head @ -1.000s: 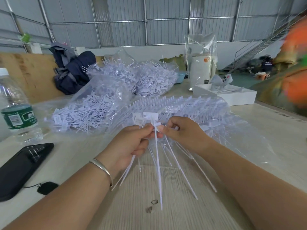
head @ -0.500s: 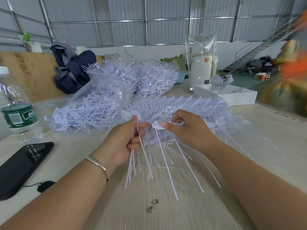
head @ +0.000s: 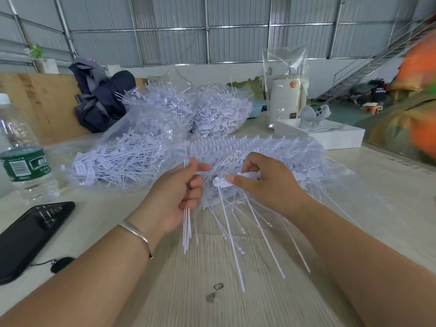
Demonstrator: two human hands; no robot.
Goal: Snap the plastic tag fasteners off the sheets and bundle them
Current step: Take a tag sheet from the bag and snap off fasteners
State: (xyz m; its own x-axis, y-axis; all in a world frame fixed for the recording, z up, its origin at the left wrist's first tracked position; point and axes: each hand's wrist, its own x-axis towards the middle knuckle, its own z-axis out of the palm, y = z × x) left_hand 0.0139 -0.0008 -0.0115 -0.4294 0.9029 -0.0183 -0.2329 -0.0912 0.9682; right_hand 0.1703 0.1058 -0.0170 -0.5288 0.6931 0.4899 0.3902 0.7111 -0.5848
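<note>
- 2 hands: left hand [head: 173, 197], right hand [head: 266, 182]
- 1 water bottle [head: 22, 156]
- 1 black phone [head: 28, 234]
- 1 bracelet [head: 136, 234], left wrist
- 1 white box [head: 330, 135]
- 1 dark bag [head: 101, 100]
- tag fasteners [head: 186, 230]: too many to count; roughly 3 bagged heaps [head: 118, 159]

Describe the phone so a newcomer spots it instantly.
Start at the water bottle on the table's left edge. Just in front of it, nearer the camera, lies the phone: a flat black slab with a small black charm on a cord, the only dark object amid white fasteners.
</note>
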